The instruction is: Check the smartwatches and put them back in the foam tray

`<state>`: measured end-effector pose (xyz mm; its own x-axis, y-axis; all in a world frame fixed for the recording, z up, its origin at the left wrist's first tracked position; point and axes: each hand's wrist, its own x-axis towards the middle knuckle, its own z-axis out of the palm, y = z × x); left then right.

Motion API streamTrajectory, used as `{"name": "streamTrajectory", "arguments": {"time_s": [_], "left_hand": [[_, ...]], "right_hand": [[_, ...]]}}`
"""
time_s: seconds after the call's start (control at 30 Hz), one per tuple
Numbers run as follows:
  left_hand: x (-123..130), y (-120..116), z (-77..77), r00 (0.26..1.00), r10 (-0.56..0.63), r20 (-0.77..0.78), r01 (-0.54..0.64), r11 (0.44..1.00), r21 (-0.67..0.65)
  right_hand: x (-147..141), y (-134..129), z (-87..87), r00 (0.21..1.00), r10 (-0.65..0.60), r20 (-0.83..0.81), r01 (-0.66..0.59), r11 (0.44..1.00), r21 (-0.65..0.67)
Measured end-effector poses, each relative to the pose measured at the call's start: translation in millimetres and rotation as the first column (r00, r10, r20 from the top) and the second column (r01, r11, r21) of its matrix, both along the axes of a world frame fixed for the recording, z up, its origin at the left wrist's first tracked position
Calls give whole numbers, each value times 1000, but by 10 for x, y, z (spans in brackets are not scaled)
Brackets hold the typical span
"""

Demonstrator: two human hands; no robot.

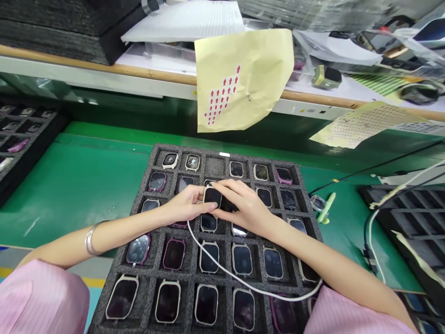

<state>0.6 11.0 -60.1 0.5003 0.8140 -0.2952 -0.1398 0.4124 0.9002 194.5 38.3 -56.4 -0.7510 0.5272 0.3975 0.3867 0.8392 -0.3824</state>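
Observation:
Between my two hands, above the middle of a dark foam tray (212,164), is a smartwatch (211,197) without a strap, its dark screen facing up. My left hand (189,203) grips it from the left, thumb along the lower edge. Fingers of my right hand (245,204) close on its top and lower right. A white cable (222,269) runs from beneath my left hand in a loop over the tray toward my right forearm. Whether its end touches the watch is hidden. Several similar watches (206,304), silver or purple-rimmed, sit singly in the tray's compartments.
A shelf (156,74) crosses behind, with papers and a yellow sheet of red arrow stickers (239,88) hanging down. Other foam trays stand at left (26,134) and right (413,218). A green pen-like object (327,206) and cables lie right of the tray.

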Motion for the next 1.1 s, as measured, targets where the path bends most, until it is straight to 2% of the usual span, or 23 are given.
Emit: {"name": "streamTrajectory", "arguments": {"time_s": [0.2,0.33,0.53,0.63,0.77,0.87,0.93,1.03,1.1], "left_hand": [[-5,-9,-14,1000,-19,12,19,1000,-7],[-7,-12,-6,999,-36,-26,36,999,2],[-19,-9,-151,999,-40,12,40,997,63],[-22,-11,-165,997,-60,-42,64,991,115],[-10,-9,-143,994,-66,-84,81,979,186],[10,-5,-160,989,-115,-98,131,975,180],[24,-5,-174,983,-133,-128,153,975,160],[38,-17,-135,983,-129,-130,148,978,144],[49,-30,-48,981,-128,-142,145,983,115]], "right_hand": [[9,-3,-13,999,-8,-32,5,996,-91],[13,-6,-3,999,-18,-29,15,997,-75],[7,-37,-33,1000,-27,-9,26,998,-51],[19,-45,2,999,-27,-31,25,999,-45],[44,165,128,990,3,-138,-19,993,-118],[20,487,157,962,-136,-237,100,982,-157],[-5,683,129,974,-190,-125,176,978,-116],[32,835,120,980,-137,145,146,988,-52],[133,848,174,969,-123,214,133,991,-30]]}}
